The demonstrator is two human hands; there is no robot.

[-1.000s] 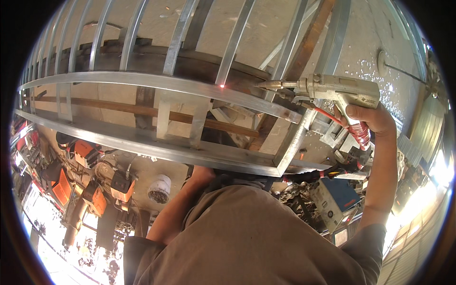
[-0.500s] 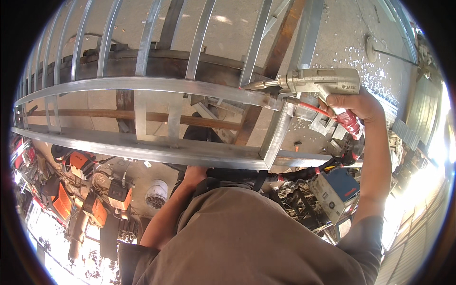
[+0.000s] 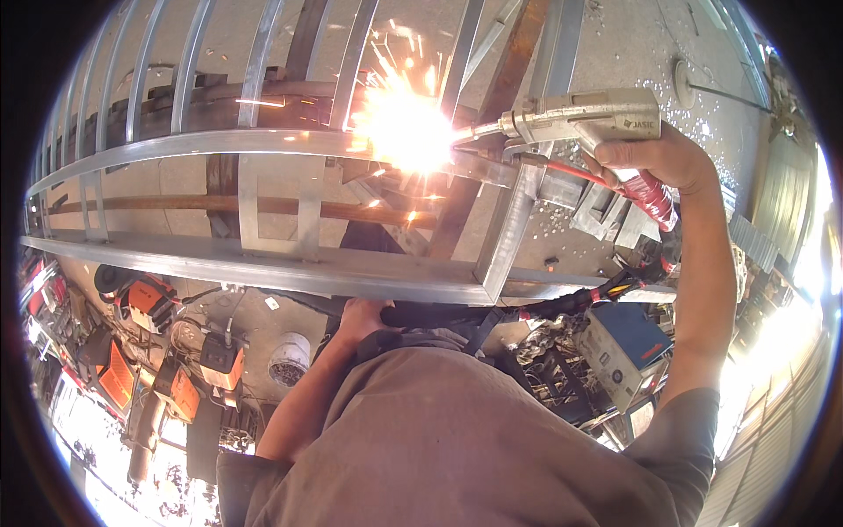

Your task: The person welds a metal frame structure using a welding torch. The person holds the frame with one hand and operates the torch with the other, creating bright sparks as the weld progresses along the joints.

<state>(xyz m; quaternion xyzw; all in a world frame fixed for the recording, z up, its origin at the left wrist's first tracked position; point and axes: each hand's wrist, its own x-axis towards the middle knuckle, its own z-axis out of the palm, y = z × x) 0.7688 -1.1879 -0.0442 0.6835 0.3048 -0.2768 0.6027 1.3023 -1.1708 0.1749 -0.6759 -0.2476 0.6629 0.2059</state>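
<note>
My right hand (image 3: pixel 654 158) grips a beige pistol-shaped welding gun (image 3: pixel 584 119) with a red cable (image 3: pixel 648 200) running from its handle. Its nozzle points left at the upper rail of a grey metal tube frame (image 3: pixel 263 259). A bright white flash with flying sparks (image 3: pixel 408 132) burns where the tip meets the rail. My left hand (image 3: pixel 360 318) is low, just under the frame's near rail, closed around a black hose (image 3: pixel 439 314) that runs right toward the machines.
A grey machine box with a blue top (image 3: pixel 628 347) stands on the floor at the right. Orange machines (image 3: pixel 149 303) and a white bucket (image 3: pixel 288 358) lie below left. A rusty bar (image 3: pixel 176 204) crosses behind the frame.
The gun tip has closed on the upper rail and a bright flash with sparks has broken out there; before, only a small red dot showed. My left hand stays at the lower rail.
</note>
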